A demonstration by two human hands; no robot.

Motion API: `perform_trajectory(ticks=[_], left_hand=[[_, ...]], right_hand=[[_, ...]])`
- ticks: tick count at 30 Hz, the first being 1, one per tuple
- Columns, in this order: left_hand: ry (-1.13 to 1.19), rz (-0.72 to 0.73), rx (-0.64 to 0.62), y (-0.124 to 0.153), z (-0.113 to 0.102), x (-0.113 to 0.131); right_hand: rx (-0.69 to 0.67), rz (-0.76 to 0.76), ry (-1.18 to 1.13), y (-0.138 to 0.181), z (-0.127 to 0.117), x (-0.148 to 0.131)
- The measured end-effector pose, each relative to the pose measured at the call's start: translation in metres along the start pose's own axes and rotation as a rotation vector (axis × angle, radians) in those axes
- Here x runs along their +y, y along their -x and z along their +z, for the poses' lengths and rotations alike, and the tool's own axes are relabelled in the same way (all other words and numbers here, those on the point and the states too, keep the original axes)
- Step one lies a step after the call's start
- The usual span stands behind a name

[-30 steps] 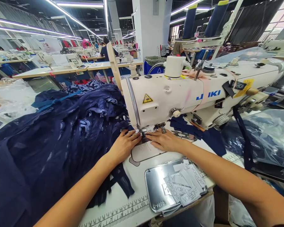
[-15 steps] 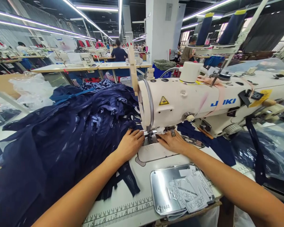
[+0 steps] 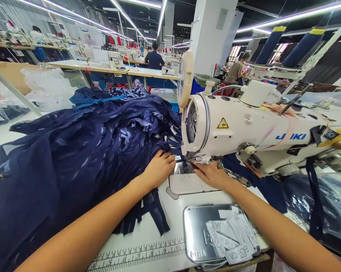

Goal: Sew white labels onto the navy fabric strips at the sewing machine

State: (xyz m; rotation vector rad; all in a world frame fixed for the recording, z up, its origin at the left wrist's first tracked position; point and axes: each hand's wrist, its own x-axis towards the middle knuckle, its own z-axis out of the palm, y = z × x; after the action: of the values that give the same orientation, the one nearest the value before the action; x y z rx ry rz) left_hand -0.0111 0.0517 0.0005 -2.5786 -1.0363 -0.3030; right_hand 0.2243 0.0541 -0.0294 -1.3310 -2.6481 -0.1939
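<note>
A white sewing machine (image 3: 235, 121) stands in front of me, its round end cover tipped up. My left hand (image 3: 160, 170) lies left of the needle area, fingers bent over the edge of a navy garment (image 3: 125, 166) piled along the left side. Close to those fingertips shows a small white label (image 3: 178, 158). My right hand (image 3: 211, 174) rests on the metal machine bed (image 3: 190, 183), under the machine's head. Its fingers stretch towards the presser foot (image 3: 186, 165), their tips partly hidden. What lies under them, I cannot make out.
A metal tray (image 3: 194, 234) with several printed labels (image 3: 233, 241) sits at the front edge, beside a printed ruler (image 3: 142, 253). Navy thread cones (image 3: 303, 47) stand at the upper right. Plastic-wrapped navy fabric (image 3: 306, 192) lies right. People work at machines farther back.
The view has shifted, so the machine appears farther right and lower. The end cover looks turned more face-on, showing the open machine end. Both hands stay beside the needle area.
</note>
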Motion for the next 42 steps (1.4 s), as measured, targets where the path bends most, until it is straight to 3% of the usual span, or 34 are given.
perform_trajectory(ticks=[13, 21, 28, 32, 35, 39, 42], left_hand=[[-0.05, -0.037, 0.094, 0.003, 0.007, 0.008], [-0.099, 0.003, 0.157, 0.002, -0.007, 0.011], [-0.125, -0.022, 0.036, 0.002, -0.015, 0.019], [-0.108, -0.149, -0.025, -0.003, -0.017, 0.02], [-0.051, -0.105, -0.06, -0.011, -0.016, 0.014], [0.038, -0.017, -0.076, -0.019, -0.011, 0.007], [0.075, -0.021, -0.031, -0.018, -0.008, 0.006]], right_hand=[[0.014, 0.019, 0.082, 0.0, -0.016, -0.01], [0.019, 0.02, 0.058, -0.001, -0.023, -0.012], [-0.033, -0.064, 0.04, -0.011, -0.027, -0.007], [0.016, -0.143, 0.038, -0.014, -0.037, -0.004], [0.073, -0.146, 0.069, -0.011, -0.041, -0.004], [0.071, -0.1, -0.194, -0.012, -0.034, 0.002], [0.054, 0.052, -0.493, -0.019, -0.024, 0.015]])
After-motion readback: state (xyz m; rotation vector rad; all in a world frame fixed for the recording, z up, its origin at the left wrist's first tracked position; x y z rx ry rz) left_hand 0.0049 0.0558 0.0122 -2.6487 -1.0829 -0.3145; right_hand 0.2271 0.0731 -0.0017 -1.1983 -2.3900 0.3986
